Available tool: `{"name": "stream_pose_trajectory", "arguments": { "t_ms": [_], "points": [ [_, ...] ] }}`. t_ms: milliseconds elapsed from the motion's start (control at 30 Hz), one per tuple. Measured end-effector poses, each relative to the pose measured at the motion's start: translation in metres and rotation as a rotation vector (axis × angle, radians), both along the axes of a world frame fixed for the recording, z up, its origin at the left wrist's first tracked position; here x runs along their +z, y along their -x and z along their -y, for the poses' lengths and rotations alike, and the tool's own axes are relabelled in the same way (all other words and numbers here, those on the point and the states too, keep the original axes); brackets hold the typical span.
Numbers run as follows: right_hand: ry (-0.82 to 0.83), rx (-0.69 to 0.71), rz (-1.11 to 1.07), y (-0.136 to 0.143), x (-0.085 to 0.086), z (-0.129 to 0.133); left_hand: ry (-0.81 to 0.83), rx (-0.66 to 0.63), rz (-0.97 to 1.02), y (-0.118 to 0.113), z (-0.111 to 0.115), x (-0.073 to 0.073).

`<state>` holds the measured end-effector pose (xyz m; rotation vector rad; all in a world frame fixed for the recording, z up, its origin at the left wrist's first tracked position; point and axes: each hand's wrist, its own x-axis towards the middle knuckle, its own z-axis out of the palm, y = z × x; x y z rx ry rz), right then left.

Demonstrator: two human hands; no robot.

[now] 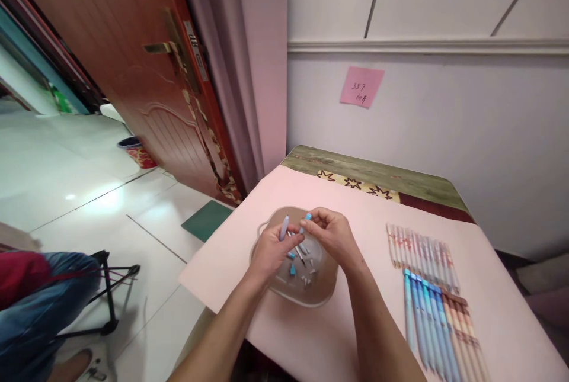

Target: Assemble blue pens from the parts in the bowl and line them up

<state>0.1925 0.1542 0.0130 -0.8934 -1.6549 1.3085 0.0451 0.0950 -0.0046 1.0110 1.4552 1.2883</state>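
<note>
Over a shallow beige bin [329, 292], my left hand [269, 252] grips a pale lavender pen barrel [284, 228] that points upward. My right hand [333, 234] pinches a small pen part with a bright blue end [308, 216] between thumb and fingertips. The two hands are close together, their fingertips almost meeting. Inside the bin lie slim grey pen pieces [303, 249], a blue clip-like piece [292, 270] and several small whitish bits [306, 281]. My fingers hide part of what lies beneath them.
Right of the bin lie a row of clear patterned pens [420, 252], a row of blue pens [429, 323] and brown-topped pens [464, 328] on the pink-covered table [355, 334]. A seated person's leg [48, 311] and a black folding stand [109, 293] are at left, near a wooden door [146, 74].
</note>
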Motion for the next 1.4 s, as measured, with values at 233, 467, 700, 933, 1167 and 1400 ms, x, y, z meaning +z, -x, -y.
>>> {"name": "stream_pose_trajectory", "arguments": {
  "t_ms": [233,467,700,933,1167,1400],
  "points": [
    [-0.053,-0.004,0.083,-0.004,0.001,0.000,0.054,0.030,0.339,-0.002,0.001,0.005],
    [-0.001,0.019,0.038,-0.003,0.004,0.003,0.062,0.040,0.346,-0.002,0.001,0.010],
    [0.013,0.102,-0.012,-0.007,0.006,0.001,0.019,0.082,0.262,-0.001,0.006,0.017],
    [0.053,0.097,0.024,-0.007,0.002,-0.001,-0.034,0.103,0.264,-0.004,0.007,0.016],
    [0.090,0.098,-0.111,-0.012,0.005,-0.003,-0.061,0.052,0.531,-0.005,0.010,0.022],
    [0.142,0.162,-0.181,-0.014,0.005,-0.004,-0.047,0.074,0.481,-0.010,0.011,0.022]
  ]
}}
